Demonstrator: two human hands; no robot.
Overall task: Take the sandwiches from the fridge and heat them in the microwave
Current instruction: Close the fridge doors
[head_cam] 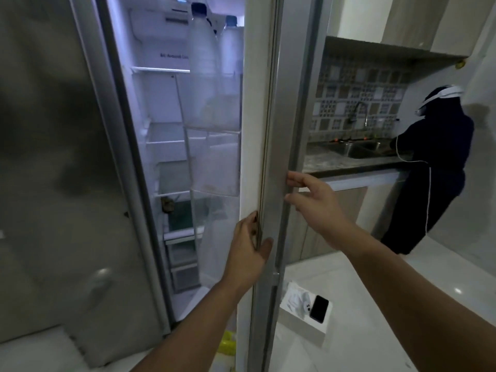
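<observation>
The fridge (171, 157) fills the left and middle of the view, its right-hand door (271, 130) swung open edge-on toward the camera, while the left-hand door (53, 157) stays shut, dull steel. Inside, the lit compartment shows pale glass shelves (163, 140) that look mostly bare, and drawers low down. The sandwiches cannot be made out for certain; a small dark lump (168, 204) sits at the left end of a lower shelf, too blurred to name. The door's inner racks (214, 157) are clear plastic, and the top one carries two tall white bottles (204, 63) with dark caps.

To the right, a grey counter (349, 163) with a steel sink (362, 149) runs under a patterned tile wall, and another person (434, 162) in dark clothes (wearing a white headset) stands at it.

On the pale floor beside the door lies a white box (303, 326) with a black phone (319, 308) on top.

The left hand (251, 251) clasps the door's edge, thumb on the outer face and fingers curled round the inner seal. The right hand (316, 208) is spread, fingertips touching the door's outer face, gripping nothing.
</observation>
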